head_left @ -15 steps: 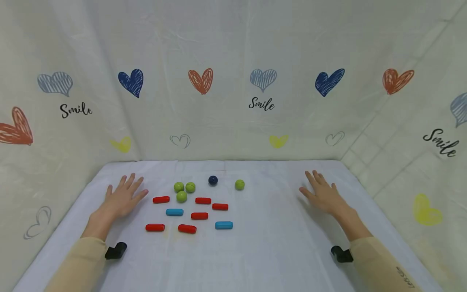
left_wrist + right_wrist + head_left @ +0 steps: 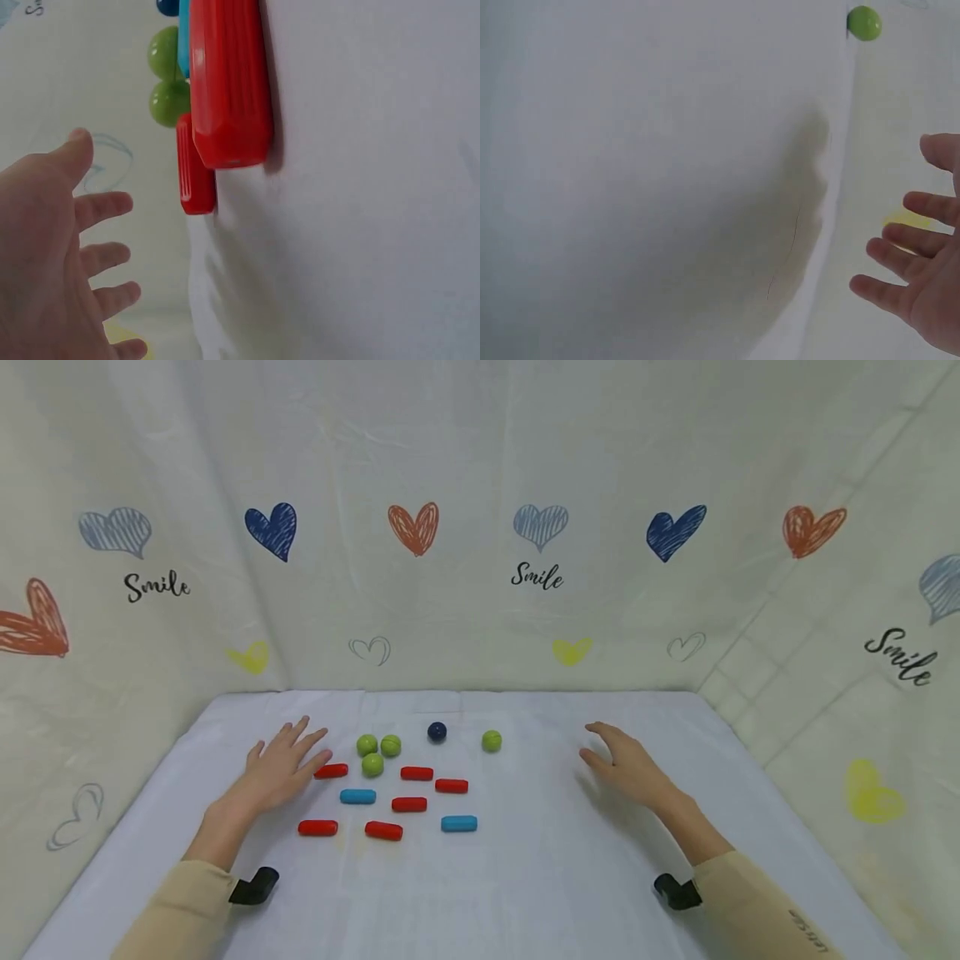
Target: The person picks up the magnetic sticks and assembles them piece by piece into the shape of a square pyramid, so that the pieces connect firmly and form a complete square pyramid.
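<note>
Several red bars, two blue bars and some balls lie scattered on a white table (image 2: 540, 860). My left hand (image 2: 285, 764) is open with spread fingers, its fingertips right beside the leftmost red bar (image 2: 332, 770); contact is unclear. Three green balls (image 2: 372, 765) cluster just right of it, a dark blue ball (image 2: 437, 732) sits farther back, and a lone green ball (image 2: 491, 741) lies to the right. My right hand (image 2: 626, 768) hovers open and holds nothing. In the left wrist view, the left hand (image 2: 60, 262) faces a red bar (image 2: 229, 82). The right wrist view shows the right hand (image 2: 922, 255) and the green ball (image 2: 864, 23).
A blue bar (image 2: 357, 796) and another blue bar (image 2: 459, 823) lie among the red bars (image 2: 408, 804). Cloth walls printed with hearts (image 2: 412, 527) close off the back and both sides. Bare tabletop stretches between the lone green ball and my right hand.
Both hands have moved inward. The left hand slid right up to the leftmost red bar; the right hand shifted left toward the middle. The pieces have not moved.
</note>
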Available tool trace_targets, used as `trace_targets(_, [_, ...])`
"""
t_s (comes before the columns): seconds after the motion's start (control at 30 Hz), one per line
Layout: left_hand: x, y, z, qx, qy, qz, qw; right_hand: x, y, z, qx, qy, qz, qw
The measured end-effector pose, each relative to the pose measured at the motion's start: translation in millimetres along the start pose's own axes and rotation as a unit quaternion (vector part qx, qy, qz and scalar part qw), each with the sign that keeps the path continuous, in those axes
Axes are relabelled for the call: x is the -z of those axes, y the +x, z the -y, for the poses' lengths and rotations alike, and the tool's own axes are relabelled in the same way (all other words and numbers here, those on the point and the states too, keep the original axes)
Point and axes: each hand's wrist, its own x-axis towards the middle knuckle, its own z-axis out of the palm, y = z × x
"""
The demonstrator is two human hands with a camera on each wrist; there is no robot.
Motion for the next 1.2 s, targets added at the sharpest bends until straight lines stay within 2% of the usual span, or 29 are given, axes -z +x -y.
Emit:
trace_targets(0.17, [-3.7, -0.8, -19.2, -0.016, -0.016, -0.019, 0.9996, -10, 4, 14, 0.014, 0.049, -0.014, 0.999])
trace_targets(0.3, [-5.7, -1.7, -37.0, -0.039, -0.052, -0.037, 0.9972, -15, 9, 25, 0.024, 0.089, -0.007, 0.996])
trace_targets(0.47, [-9.6, -1.6, -61.9, -0.088, -0.095, -0.058, 0.9898, -21, 16, 35, 0.018, 0.127, 0.001, 0.992])
trace_targets(0.63, [-14.8, -3.0, -86.6, -0.12, -0.146, -0.062, 0.9801, -28, 27, 44, 0.009, 0.157, -0.001, 0.988])
trace_targets(0.87, [-26.8, -4.5, -113.5, -0.128, -0.168, -0.039, 0.9767, -41, 41, 50, -0.021, 0.176, 0.007, 0.984])
trace_targets(1.07, [-36.9, -7.4, -129.9, -0.134, -0.209, 0.02, 0.9684, -50, 50, 63, -0.029, 0.185, 0.032, 0.982])
trace_targets(1.2, [-42.3, -8.5, -139.4, -0.139, -0.2, 0.055, 0.9683, -57, 58, 69, -0.035, 0.184, 0.042, 0.981])
